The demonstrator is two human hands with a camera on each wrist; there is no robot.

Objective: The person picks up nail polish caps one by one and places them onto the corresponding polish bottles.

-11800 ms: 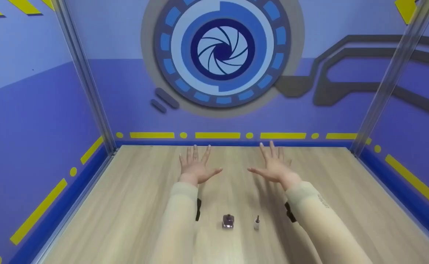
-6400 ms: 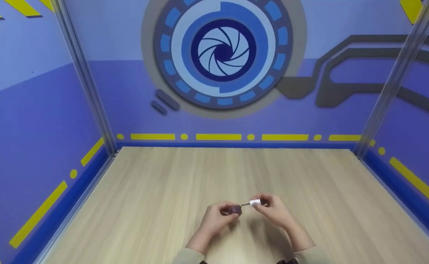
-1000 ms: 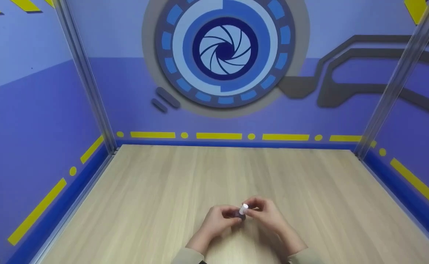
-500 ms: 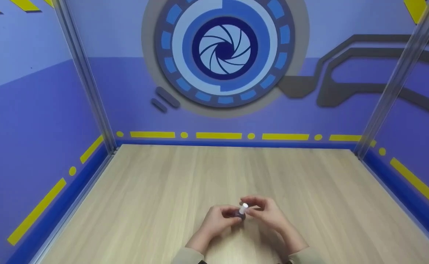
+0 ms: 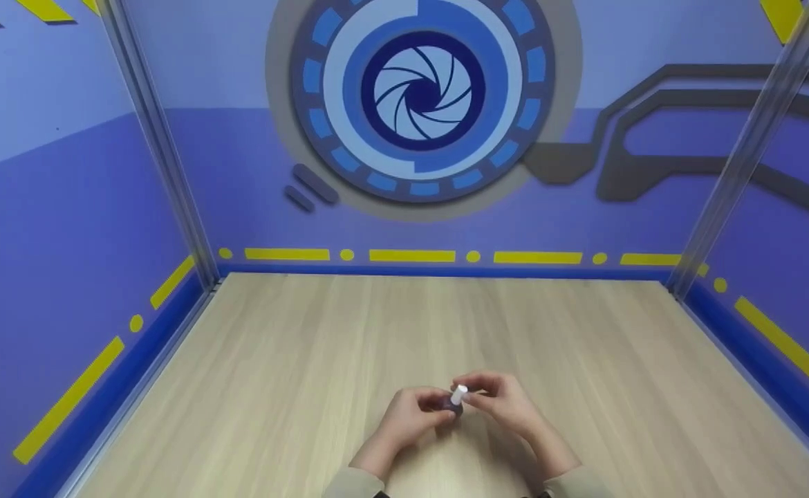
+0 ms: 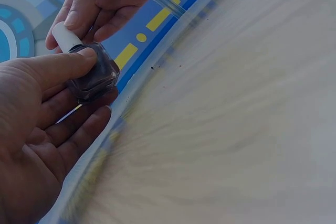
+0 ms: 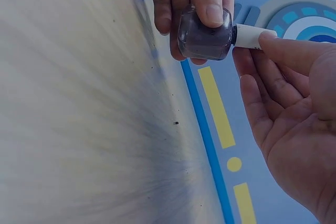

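A small glass nail polish bottle (image 7: 202,43), dark purple and squarish, is held in my left hand (image 5: 404,418), thumb across one face and fingers behind it. Its white cap (image 7: 248,36) sits at the bottle's neck, tilted toward the right in the head view. The right hand (image 5: 505,402) pinches this cap, thumb on the near side and fingertips behind. In the left wrist view the cap (image 6: 65,37) shows against the right fingers, and the bottle (image 6: 100,80) lies under the left thumb. No brush shows outside the glass.
Both hands are over the near middle of a wood-grain table (image 5: 321,332). Blue printed panels (image 5: 238,187) rise behind and at both sides, with metal posts (image 5: 162,152) in the corners.
Bottle and brush cap first stood separately on the table under open hands. Later each was held, brush outside the glass; now the cap is at the neck. Right fingers shifted slightly over the last second.
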